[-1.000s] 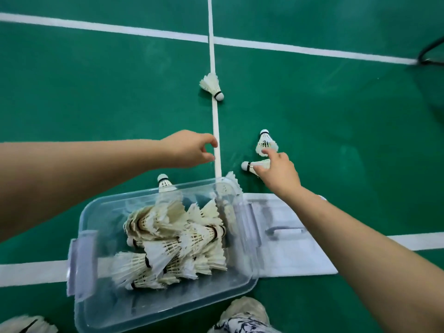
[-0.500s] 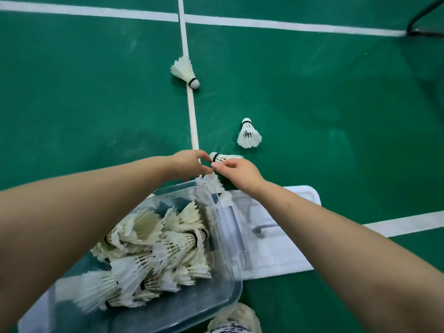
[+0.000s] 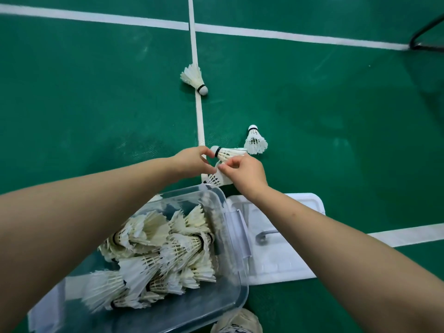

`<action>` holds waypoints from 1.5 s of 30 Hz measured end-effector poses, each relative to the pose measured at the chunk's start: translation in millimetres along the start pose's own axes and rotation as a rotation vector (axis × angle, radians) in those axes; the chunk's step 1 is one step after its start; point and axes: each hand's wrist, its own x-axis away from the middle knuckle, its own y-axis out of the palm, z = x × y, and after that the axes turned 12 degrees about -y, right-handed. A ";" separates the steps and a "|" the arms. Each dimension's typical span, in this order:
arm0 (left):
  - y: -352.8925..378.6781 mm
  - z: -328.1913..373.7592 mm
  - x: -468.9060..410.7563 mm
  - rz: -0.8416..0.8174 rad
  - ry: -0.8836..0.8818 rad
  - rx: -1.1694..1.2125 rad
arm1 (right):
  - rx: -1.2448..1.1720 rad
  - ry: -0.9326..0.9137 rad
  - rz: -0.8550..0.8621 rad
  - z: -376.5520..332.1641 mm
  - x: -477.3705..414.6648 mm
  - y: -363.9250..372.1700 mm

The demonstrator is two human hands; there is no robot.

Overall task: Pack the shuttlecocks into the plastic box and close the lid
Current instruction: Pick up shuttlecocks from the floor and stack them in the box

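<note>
Court floor (image 3: 96, 104): green, white lines, all around my fingers.

Plastic box (image 3: 236, 292): open, nearer me than my fingers, under my left forearm. Pile of shuttlecocks (image 3: 163, 251) inside, loosely heaped.

Lid (image 3: 288, 260): flat on the floor, touching the box's right side, under my right wrist. Not on yet.

Left hand (image 3: 192, 162): fingers curled, thumb and forefinger (image 3: 208, 152) pinching the cork end of the held shuttlecock (image 3: 227, 153).

Right hand (image 3: 247, 174): fingertips (image 3: 222, 167) pinched together at the feather skirt of the same one. Exact contact too small to confirm. It sits level between my hands, just beyond the box's far corner, clear of the floor.

Low shuttlecock (image 3: 215, 180): directly under my right fingers, against the box corner. Can't tell if I'm touching it.

Standing shuttlecock (image 3: 255, 141): cork up, just beyond my right fingertips.

Far shuttlecock (image 3: 193, 78): on the white line, well beyond both hands.

Risks, my read:
- Right pinch is on feathers. Squeeze too hard and they bend or snap. Better to carry by the cork.
- Two-hand hold: if one hand lets go early, it drops outside the box.
- Pile sits unevenly. Feathers poking above the rim could jam the lid or get crushed under it.
- Low one is half hidden by my wrist, so easy to miss.
- Forearm over the rim could shove the box.
</note>
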 end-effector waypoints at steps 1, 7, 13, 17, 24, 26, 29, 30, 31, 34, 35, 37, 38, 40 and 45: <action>-2.3 1.5 5.1 0.017 0.026 -0.012 | -0.024 -0.007 0.049 -4.1 0.6 -3.7; -21.8 10.8 44.4 0.113 0.148 -0.109 | -0.265 -0.083 0.263 -48.3 15.0 -27.9; -52.7 7.4 105.3 0.299 0.276 -0.329 | -0.481 -0.221 0.332 -92.1 49.7 -42.7; -85.8 -28.1 153.4 0.301 0.217 -0.467 | -0.366 -0.354 0.359 -92.9 72.8 -43.6; -103.7 -94.9 196.4 0.257 0.080 -0.490 | 0.093 -0.474 -0.128 -85.9 113.8 -2.8; -97.4 -103.6 198.2 0.235 0.094 -0.467 | 0.213 -0.461 -0.287 -83.4 116.9 10.2; -86.2 -108.2 194.5 0.202 0.130 -0.450 | 0.216 -0.404 -0.381 -82.6 116.5 24.4; -83.5 -108.3 191.8 0.197 0.134 -0.446 | 0.203 -0.392 -0.395 -82.8 115.7 28.6; -82.1 -108.0 188.4 0.200 0.136 -0.440 | 0.185 -0.381 -0.403 -83.5 114.8 32.7; -82.7 -105.5 176.7 0.230 0.142 -0.409 | 0.158 -0.374 -0.408 -86.6 111.4 42.6; -83.7 -104.5 173.3 0.243 0.139 -0.394 | 0.173 -0.382 -0.414 -86.6 109.9 45.7; -85.6 -102.9 167.9 0.258 0.128 -0.363 | 0.201 -0.393 -0.425 -84.5 107.0 50.9; -86.0 -102.7 165.9 0.258 0.125 -0.350 | 0.208 -0.391 -0.428 -82.7 105.7 52.4; -85.4 -103.6 163.6 0.250 0.119 -0.327 | 0.217 -0.369 -0.430 -78.0 103.9 53.9; -81.0 -107.9 162.8 0.257 0.128 -0.323 | 0.208 -0.384 -0.436 -72.8 105.4 54.2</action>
